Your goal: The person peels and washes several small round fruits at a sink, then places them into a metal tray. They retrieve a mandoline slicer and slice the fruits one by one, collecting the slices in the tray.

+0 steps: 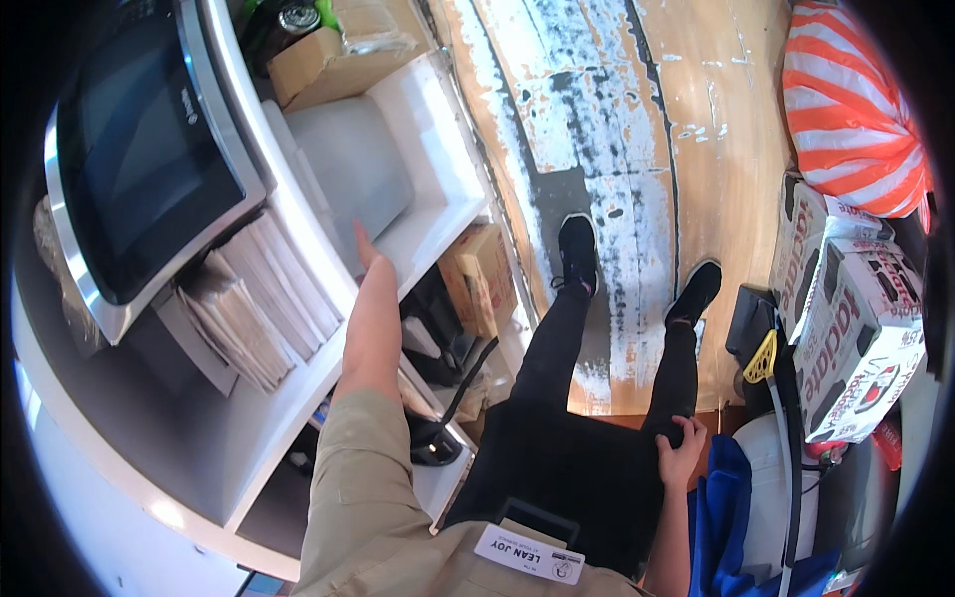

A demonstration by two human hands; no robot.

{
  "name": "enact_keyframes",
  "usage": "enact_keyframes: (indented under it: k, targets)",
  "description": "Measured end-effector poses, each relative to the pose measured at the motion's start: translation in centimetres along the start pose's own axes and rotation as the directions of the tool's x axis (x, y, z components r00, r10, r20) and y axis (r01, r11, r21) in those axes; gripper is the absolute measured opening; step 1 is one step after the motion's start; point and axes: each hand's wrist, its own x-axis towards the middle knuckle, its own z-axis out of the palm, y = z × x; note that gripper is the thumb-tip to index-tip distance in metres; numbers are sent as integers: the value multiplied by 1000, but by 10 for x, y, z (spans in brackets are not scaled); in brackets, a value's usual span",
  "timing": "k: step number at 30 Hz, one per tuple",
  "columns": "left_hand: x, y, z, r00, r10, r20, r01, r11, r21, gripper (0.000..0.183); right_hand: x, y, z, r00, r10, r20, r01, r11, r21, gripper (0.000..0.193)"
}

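Note:
My left hand (368, 249) reaches into the white shelf unit on the left. Its visible fingers are stretched out at the lower edge of a smooth grey, box-like thing (350, 159). Part of that hand is hidden, and I cannot tell whether it presses on the grey surface or only lies beside it. On my black-trousered knee rests my right hand (681, 450), fingers apart and lightly bent, with nothing in it.
A dark-screened appliance (139, 149) and a stack of papers (254, 308) occupy the shelving at left. Cardboard boxes (343, 55) stand around it. At right are an orange-striped bag (846, 109), printed cartons (856, 328) and blue cloth (724, 497). The floor (716, 149) is worn.

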Motion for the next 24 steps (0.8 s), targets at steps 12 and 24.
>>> enact_keyframes:
  k: [12, 24]
  targets:
    - [57, 21, 20, 1000, 27, 14, -29, 992, 127, 18, 36, -9, -17, 995, -29, -97, 43, 988, 148, 22]
    - [-128, -72, -64, 682, 196, -704, -497, 831, -250, 29, 32, -4, -9, 989, -95, -115, 104, 992, 75, 19]
